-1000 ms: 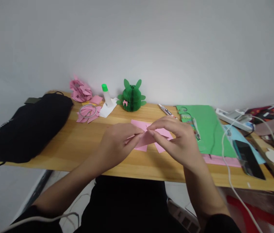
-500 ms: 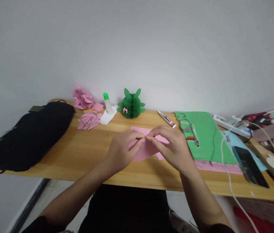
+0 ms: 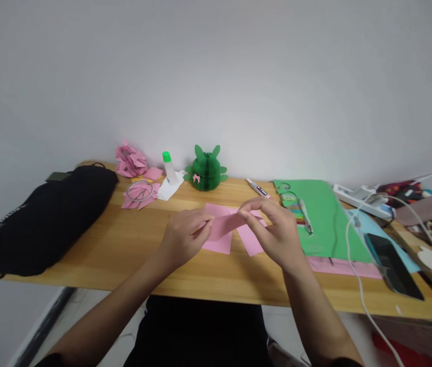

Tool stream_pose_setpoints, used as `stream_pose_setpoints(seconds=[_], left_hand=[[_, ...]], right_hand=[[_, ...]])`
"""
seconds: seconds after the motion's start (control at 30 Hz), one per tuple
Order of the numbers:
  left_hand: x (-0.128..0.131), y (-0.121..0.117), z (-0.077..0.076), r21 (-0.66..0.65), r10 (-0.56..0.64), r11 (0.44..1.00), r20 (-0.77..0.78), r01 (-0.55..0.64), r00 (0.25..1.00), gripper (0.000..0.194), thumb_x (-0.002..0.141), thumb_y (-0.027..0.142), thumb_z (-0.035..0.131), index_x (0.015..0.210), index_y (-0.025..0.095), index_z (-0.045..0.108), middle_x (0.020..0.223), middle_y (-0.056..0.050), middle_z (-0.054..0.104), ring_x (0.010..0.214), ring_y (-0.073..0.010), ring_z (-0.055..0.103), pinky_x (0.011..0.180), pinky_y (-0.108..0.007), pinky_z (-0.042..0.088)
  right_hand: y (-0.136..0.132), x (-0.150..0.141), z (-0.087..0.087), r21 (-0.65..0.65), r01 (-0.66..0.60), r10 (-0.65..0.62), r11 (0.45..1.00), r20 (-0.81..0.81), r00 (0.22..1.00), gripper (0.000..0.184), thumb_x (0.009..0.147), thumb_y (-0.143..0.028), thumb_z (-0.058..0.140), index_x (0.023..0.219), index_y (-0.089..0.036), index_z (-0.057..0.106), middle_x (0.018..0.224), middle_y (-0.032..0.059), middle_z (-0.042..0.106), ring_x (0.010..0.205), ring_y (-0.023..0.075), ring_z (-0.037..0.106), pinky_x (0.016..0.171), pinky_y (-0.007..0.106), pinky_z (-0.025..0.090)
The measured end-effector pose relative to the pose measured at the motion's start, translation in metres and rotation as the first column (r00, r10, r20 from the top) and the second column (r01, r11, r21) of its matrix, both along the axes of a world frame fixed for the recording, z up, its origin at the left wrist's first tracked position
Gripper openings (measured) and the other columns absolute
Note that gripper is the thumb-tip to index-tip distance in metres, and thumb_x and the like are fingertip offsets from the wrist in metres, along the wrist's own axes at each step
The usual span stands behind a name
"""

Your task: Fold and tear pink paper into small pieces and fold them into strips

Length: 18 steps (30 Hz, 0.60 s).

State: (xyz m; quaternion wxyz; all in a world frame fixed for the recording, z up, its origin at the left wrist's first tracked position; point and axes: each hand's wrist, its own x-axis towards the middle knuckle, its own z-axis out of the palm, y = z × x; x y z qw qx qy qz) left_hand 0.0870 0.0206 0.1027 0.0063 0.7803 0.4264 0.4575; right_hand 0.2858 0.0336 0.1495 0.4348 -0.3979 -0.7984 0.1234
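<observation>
Between my hands a piece of pink paper (image 3: 225,225) is held raised off the table. My left hand (image 3: 185,237) pinches its left end between thumb and fingers. At the other end, my right hand (image 3: 271,229) pinches it in the same way. Below lie more pink sheets (image 3: 252,242) on the wooden table, partly covered by the held piece and my right hand. Behind the hands stands a green honeycomb paper figure (image 3: 206,172) with leaf-like ears and a small pink bow.
Left are a black bag (image 3: 51,219), pink paper scraps (image 3: 130,160), a round ring (image 3: 140,191) and a green-capped bottle (image 3: 169,168). Right are a glue tube (image 3: 257,188), green sheets (image 3: 326,219), a craft knife (image 3: 306,216), a phone (image 3: 394,266), a white cable (image 3: 357,280) and a power strip (image 3: 364,202).
My hands have moved apart from nearly touching fingertips, and the pink paper now spans between them. More of the pink sheets below shows. The view has shifted slightly.
</observation>
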Motion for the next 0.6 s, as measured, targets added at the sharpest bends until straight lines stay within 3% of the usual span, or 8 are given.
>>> stream_pose_setpoints(seconds=[0.47, 0.6], left_hand=[[-0.036, -0.003, -0.028, -0.122, 0.117, 0.985, -0.029, -0.119, 0.993, 0.016, 0.085, 0.019, 0.051, 0.079, 0.021, 0.065, 0.074, -0.003, 0.073, 0.070, -0.0151, 0.069, 0.069, -0.025, 0.053], [-0.049, 0.002, -0.039, -0.169, 0.188, 0.968, -0.003, -0.186, 0.982, 0.016, 0.083, 0.023, 0.054, 0.075, 0.019, 0.067, 0.074, -0.005, 0.074, 0.068, -0.0168, 0.069, 0.065, -0.025, 0.053]], right_hand=[[0.006, 0.018, -0.001, -0.017, 0.104, -0.106, 0.994, -0.085, 0.991, 0.008, 0.084, -0.021, 0.060, 0.076, -0.020, 0.061, 0.075, 0.0010, 0.069, 0.072, 0.0143, 0.064, 0.068, 0.026, 0.048], [0.006, 0.029, 0.002, -0.038, 0.186, -0.190, 0.982, -0.165, 0.968, 0.008, 0.083, -0.023, 0.062, 0.075, -0.020, 0.063, 0.075, 0.0009, 0.069, 0.071, 0.0145, 0.063, 0.068, 0.027, 0.048]])
